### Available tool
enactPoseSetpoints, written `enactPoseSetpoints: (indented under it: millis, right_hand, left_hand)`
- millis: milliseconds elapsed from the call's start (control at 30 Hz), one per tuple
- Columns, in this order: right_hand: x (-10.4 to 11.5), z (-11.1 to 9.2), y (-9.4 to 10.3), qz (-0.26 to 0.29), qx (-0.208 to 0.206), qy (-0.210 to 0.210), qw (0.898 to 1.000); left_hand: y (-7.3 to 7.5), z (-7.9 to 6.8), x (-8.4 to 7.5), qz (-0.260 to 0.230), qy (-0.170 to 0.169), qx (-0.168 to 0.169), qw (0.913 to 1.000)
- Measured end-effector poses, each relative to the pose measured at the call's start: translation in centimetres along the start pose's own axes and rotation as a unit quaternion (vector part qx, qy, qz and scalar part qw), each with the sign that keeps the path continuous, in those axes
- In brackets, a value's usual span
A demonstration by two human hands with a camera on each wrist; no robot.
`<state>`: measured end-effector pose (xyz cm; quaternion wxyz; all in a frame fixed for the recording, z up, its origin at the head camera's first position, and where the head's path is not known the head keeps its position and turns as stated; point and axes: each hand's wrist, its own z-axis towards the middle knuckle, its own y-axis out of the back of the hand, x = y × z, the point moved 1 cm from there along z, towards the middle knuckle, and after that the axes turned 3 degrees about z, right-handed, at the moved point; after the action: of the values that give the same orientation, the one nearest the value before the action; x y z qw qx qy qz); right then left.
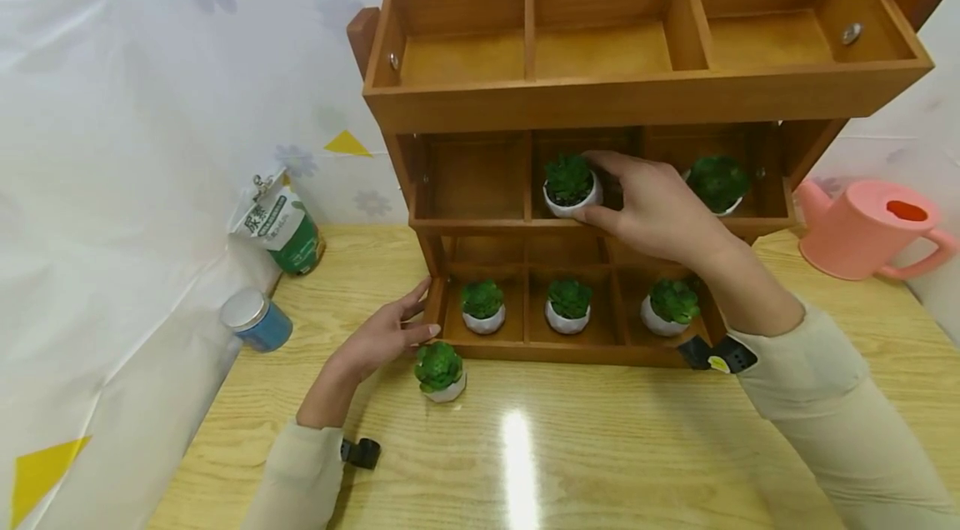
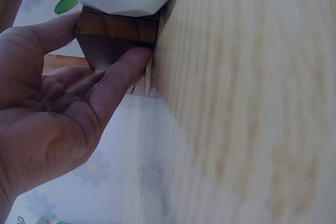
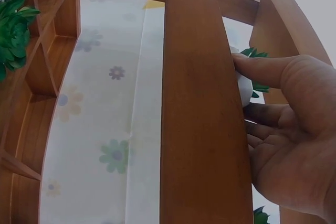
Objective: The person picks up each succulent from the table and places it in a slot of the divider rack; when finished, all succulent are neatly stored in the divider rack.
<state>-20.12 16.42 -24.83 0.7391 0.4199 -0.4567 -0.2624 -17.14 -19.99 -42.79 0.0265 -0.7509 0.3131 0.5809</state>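
Note:
My right hand (image 1: 663, 209) grips a small potted succulent (image 1: 567, 180) by its white pot, thumb at the front and fingers behind. The pot is at the middle compartment of the wooden shelf's (image 1: 645, 105) middle tier; whether it touches the floor there is hidden. In the right wrist view, a front board hides part of the held pot (image 3: 244, 85). My left hand (image 1: 382, 338) holds the lower left end of the shelf, thumb near the front corner (image 2: 118, 29). Just in front of that corner, another potted succulent (image 1: 441, 372) stands on the table.
Three potted succulents sit in the bottom tier, including a middle one (image 1: 567, 305). Another succulent (image 1: 717, 184) occupies the middle tier's right compartment. A pink watering can (image 1: 862, 230) stands right; a blue jar (image 1: 257, 320) and a green-and-white clipped bag (image 1: 281, 226) stand left.

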Motion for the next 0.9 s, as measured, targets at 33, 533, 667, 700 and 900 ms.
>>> enactPoseSetpoints:
  millis: [33, 533, 667, 700, 900]
  right_hand:
    - [0.0, 0.0, 0.1, -0.001, 0.003, 0.0, 1.0]
    - [0.2, -0.6, 0.3, -0.004, 0.009, 0.005, 1.0]
    - [0.1, -1.0, 0.6, -0.009, -0.004, 0.008, 1.0]
    - [0.1, -1.1, 0.7, -0.007, -0.008, 0.006, 1.0]
    - [0.1, -2.0, 1.3, 0.018, -0.037, -0.004, 0.999]
  left_hand:
    - [0.0, 0.0, 0.0, 0.0, 0.0, 0.0, 1.0]
    - [0.0, 0.0, 0.0, 0.0, 0.004, 0.002, 1.0]
    - [0.0, 0.0, 0.1, -0.002, 0.002, 0.002, 1.0]
    - [0.0, 0.0, 0.1, -0.002, 0.001, 0.002, 1.0]
    - [0.0, 0.1, 0.1, -0.003, 0.005, 0.0, 1.0]
